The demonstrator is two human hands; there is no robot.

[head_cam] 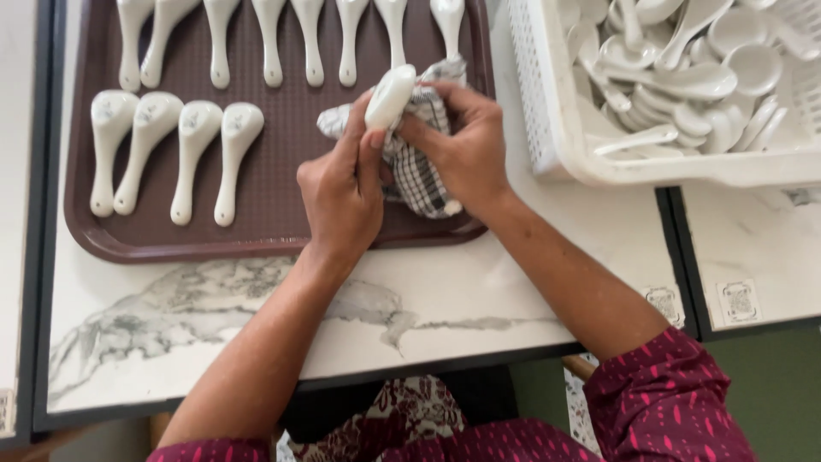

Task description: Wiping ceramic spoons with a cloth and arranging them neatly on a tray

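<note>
Looking down from the head camera, the work appears partly done: a brown tray (274, 231) on the marble desk (428, 308) carries a full upper row of white spoons (269, 43) lying side by side, handles toward the person, and a second row of only four spoons (175, 145) at its left end. The rest of that lower row is bare tray, so there is room for more. To the right, a white basket (547, 128) holds a loose heap of spoons (684, 68), which suggests a good share of the pile is left to go.

The left hand (342, 192) reaches over the tray's near edge, its grip closed on a spoon (391, 96), thumb and fingers pinching it just below the bowl, which points up and away. The right hand (466, 150) comes in from the right with the wrist bent inward, its grip closed on a checked cloth (415, 171) bunched around the spoon's handle. Both hands meet over the tray's right half, touching each other, with the forearms angled up from the bottom of the view and dark red patterned sleeves (667, 402) at the elbows.
</note>
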